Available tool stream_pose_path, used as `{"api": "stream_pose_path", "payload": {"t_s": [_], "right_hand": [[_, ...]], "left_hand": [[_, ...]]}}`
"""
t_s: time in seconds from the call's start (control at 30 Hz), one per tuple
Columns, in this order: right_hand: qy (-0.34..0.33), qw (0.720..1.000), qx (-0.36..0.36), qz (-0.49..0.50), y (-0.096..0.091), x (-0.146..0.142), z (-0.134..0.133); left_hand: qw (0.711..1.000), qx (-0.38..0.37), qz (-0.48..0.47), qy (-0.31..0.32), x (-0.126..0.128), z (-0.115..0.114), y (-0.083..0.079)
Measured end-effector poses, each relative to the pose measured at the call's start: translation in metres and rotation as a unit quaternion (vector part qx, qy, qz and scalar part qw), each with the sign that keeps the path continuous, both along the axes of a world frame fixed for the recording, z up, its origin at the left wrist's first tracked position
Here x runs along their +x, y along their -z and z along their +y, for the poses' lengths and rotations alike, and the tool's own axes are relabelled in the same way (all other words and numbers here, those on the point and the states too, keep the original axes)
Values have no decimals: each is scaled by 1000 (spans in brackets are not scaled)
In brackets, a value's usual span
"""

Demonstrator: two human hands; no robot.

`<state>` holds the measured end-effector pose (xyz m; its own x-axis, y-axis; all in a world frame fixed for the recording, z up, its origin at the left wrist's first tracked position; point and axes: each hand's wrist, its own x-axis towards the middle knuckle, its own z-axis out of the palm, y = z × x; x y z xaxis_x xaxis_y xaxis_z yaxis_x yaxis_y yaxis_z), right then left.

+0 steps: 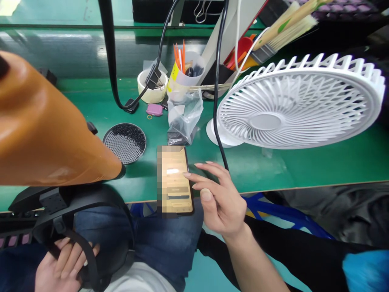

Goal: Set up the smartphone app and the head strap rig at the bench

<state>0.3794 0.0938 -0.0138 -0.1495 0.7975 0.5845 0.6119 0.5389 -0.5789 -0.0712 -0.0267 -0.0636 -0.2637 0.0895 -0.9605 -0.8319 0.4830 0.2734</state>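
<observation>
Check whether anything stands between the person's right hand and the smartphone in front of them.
Nothing visible does: the right hand reaches the smartphone directly, its fingers at the phone's right edge. The black cable runs beyond the fingers, not between them and the phone.

- Green workbench (306,168), carrying:
- smartphone (174,180), overhanging front edge
- white desk fan (291,105)
- round mesh tray (124,142), black pellets
- tape roll (152,91)
- pink case (154,110)
- clear plastic bag (184,119)

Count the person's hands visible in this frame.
2. The right hand is spread at the right edge of a smartphone; the left hand is at the lower left, behind a black strap. No other hands show.
</observation>
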Motion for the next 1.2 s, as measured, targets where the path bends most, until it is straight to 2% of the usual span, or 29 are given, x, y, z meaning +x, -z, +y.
{"api": "stream_pose_path", "payload": {"t_s": [0.13,0.3,0.53,0.83,1.0,1.2], "right_hand": [[-6,1000,-3,-22,0,-1,0],[10,1000,24,5,1,-1,0],[-57,998,6,-6,-1,-1,-2],[-76,996,-11,-43,-3,-3,2],[-53,997,-17,-54,-2,-2,2],[-77,996,-11,-51,-2,0,1]], "left_hand": [[1000,-10,-9,-1,0,-1,-2],[1000,-10,-11,-26,0,-1,-4],[999,-12,-10,-29,2,0,-1],[1000,-10,2,-10,4,0,0],[999,-29,4,-15,11,6,-6],[999,-29,24,-14,22,14,-18]]}}
